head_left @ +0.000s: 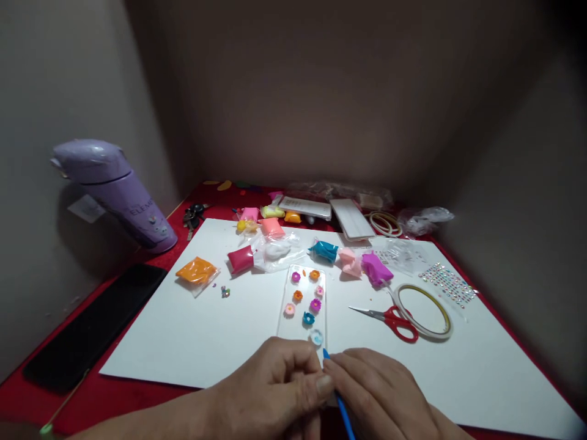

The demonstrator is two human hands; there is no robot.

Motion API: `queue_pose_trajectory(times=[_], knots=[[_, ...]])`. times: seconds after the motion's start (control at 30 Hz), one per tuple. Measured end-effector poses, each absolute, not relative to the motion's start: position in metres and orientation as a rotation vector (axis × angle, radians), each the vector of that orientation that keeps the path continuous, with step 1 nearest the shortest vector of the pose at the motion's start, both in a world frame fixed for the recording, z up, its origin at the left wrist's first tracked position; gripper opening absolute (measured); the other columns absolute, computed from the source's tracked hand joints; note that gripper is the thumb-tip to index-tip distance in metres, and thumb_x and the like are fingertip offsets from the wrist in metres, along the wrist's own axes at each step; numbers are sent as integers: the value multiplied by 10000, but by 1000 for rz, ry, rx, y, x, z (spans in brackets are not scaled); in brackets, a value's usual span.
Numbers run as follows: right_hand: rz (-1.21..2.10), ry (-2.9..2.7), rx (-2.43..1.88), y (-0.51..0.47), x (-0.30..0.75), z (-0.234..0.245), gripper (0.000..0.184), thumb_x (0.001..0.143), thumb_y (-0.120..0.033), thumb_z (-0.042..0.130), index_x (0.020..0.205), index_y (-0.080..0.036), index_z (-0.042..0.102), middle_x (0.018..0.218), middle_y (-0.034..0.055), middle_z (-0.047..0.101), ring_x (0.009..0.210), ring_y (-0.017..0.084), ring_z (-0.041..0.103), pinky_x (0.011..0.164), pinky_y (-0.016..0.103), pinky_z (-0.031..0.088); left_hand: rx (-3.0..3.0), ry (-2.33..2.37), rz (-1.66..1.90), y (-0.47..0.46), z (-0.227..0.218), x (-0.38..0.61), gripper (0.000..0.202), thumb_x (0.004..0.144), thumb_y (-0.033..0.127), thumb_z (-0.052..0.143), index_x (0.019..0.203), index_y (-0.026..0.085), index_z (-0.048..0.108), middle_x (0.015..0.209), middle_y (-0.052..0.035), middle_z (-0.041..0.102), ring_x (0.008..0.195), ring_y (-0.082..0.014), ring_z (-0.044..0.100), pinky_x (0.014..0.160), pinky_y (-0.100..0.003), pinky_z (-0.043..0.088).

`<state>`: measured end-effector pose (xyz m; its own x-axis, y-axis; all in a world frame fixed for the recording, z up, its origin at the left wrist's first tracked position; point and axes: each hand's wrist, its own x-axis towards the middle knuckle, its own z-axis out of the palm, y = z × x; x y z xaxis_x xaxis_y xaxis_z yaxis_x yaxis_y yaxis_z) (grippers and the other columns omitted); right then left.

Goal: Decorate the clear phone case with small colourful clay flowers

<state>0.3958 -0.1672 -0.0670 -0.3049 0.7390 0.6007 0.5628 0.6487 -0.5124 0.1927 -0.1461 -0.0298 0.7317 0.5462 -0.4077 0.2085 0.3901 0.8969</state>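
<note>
In front of me on a white board (151, 348) lies a clear flat rectangular case (308, 286) that looks like a phone case. Small clay flowers in purple, orange, pink, teal and pale blue dot it, the pale blue flower (316, 337) nearest my fingers. My right hand (385, 391) grips a slim blue modelling tool (343, 415), its tip pointing up toward the case. My left hand (287, 385) is closed with thumb and finger pinched together, close against the right fingertips. Whatever the left hand pinches is hidden. Both hands cover the lower end of the case.
Red-handled scissors (398, 321) and a tape roll (447, 324) lie at right, near a gem sticker sheet (449, 284). Clay packets, such as an orange packet (197, 271) and a teal packet (323, 251), are spread behind. A purple bottle (123, 201) and black phone (96, 324) are left.
</note>
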Motion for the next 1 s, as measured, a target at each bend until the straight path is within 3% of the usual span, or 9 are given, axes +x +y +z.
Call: queue_pose_trajectory(times=[0.1,0.2,0.33,0.57,0.77,1.0], knots=[[320,-1929,-1034,-163,396,-66,250,880,-380,560,1008,-194,668,775,82,664,706,213,639,566,314,546,1628,951,541,-146,-31,192,239,905,324,494,727,168,524,606,18,541,555,-97,488,523,-219,369],[400,-1865,-1049,-160,398,-64,139,881,-270,555,963,-195,639,775,59,658,692,189,636,582,296,539,1964,1085,821,-143,-38,193,135,882,173,488,770,164,562,722,-6,568,650,-113,509,604,-247,401],[554,-1814,-1077,-159,397,-64,100,891,-151,516,922,-203,595,773,23,642,682,150,628,588,256,509,2072,1068,812,-139,-47,194,135,860,93,464,895,159,576,878,-47,587,751,-141,546,664,-278,449],[681,-1798,-1098,-154,396,-71,102,903,-174,528,912,-204,626,794,20,649,706,150,625,624,269,494,2113,1093,697,-140,-54,196,196,833,63,462,952,159,583,906,-60,604,790,-171,550,702,-324,477],[817,-1750,-1180,-150,395,-75,117,907,-233,523,873,-193,628,743,14,658,631,138,617,559,245,490,2145,1081,706,-142,-57,196,183,840,76,462,933,166,591,880,-60,625,790,-178,556,691,-323,480],[865,-1737,-1169,-148,394,-73,124,914,-229,511,893,-191,628,801,20,667,705,145,635,646,265,510,2171,1041,719,-139,-58,198,196,845,77,447,945,162,593,880,-68,636,793,-183,565,720,-351,491]])
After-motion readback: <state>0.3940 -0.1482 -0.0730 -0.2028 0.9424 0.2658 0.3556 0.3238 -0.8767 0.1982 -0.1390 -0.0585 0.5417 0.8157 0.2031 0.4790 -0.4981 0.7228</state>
